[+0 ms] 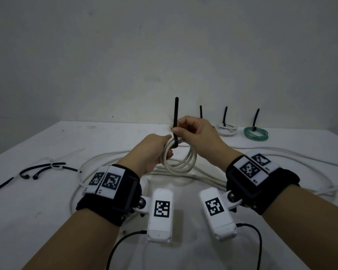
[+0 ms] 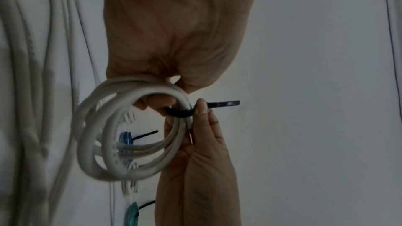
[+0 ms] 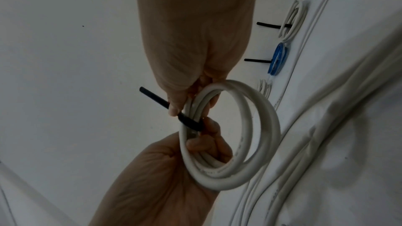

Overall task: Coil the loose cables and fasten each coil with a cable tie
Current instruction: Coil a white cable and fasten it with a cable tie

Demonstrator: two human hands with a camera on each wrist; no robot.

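Note:
My left hand (image 1: 167,152) grips a small coil of white cable (image 1: 183,166) held up above the table. A black cable tie (image 1: 176,110) is wrapped round the coil's top, and its long tail points straight up. My right hand (image 1: 179,130) pinches that tail just above the coil. In the left wrist view the tie (image 2: 224,104) loops round the coil (image 2: 97,143) under the right hand's (image 2: 200,143) thumb. The right wrist view has my left hand's (image 3: 195,143) fingers curled through the coil (image 3: 267,126) and my right hand (image 3: 176,109) on the tie (image 3: 154,98).
Long loose white cable (image 1: 105,158) sprawls over the white table (image 1: 47,221) under my hands. At the back by the wall lie tied coils: white (image 1: 226,129), green (image 1: 256,134) and blue (image 3: 278,59). Loose black ties (image 1: 45,167) lie at the left.

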